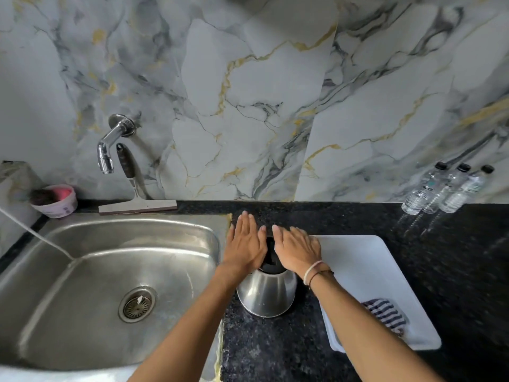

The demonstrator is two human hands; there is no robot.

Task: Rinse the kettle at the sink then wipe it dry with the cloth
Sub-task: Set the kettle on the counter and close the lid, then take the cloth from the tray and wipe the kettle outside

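Kettle [266, 295]: upright, frame centre, on tabletop [275, 348]. Left hand [245, 244], right hand [298, 249]: fingers flat, released. Tray [366, 260]: holds 1 striped cloth [385, 315].

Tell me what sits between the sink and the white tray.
In the head view, the steel kettle stands on the dark counter between sink and white tray, both hands over its top.

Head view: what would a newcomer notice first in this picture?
First, the two hands, left hand and right hand, held flat with fingers spread over the steel kettle on the dark counter. Left of it lies the steel sink under a wall tap. Right of the kettle, a striped cloth rests on a white tray.
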